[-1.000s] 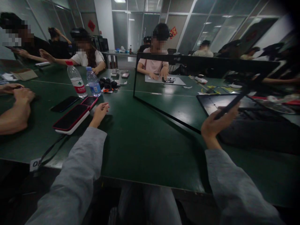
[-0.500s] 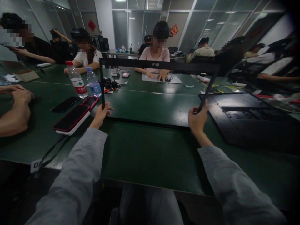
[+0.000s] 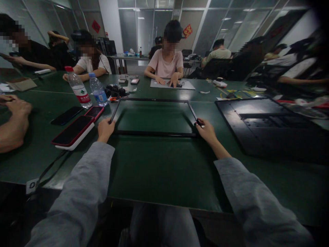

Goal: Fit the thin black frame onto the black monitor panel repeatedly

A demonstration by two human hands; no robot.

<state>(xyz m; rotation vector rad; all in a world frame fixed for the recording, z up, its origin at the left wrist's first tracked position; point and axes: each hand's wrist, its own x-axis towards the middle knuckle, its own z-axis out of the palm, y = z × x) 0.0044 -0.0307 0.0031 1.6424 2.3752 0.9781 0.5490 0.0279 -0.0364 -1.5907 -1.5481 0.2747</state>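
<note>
Now the frame (image 3: pixel 156 133) is stretching nearly level, low over the worktop (image 3: pixel 164 168), instead of standing with its far bar raised as it was half a second ago. The left hand (image 3: pixel 106 130) and the right hand (image 3: pixel 207 131) are sharing it, whereas one second ago only the right was holding it; so the piece is probably coming under steadier control, with both sides supported. The left fingers are curling closed around the left bar, towards its near end. The right fingers are pinching the right bar at about a matching spot, closing with only that thin strip in their hold. To the right, well apart from the frame, a black panel (image 3: pixel 269 133) is lying on the worktop; to the left, a red-rimmed phone (image 3: pixel 73 131) is sitting near the left hand. Some details are escaping the eye: the back of the left hand is hiding most of its fingertips, and dim light is merging the near bar with the dark surface beneath, so I cannot tell whether the frame is touching the worktop or hanging just above it. The mark on the far bar is showing too small to read, and the panel's right side is sinking into darkness at the edge of view.
</note>
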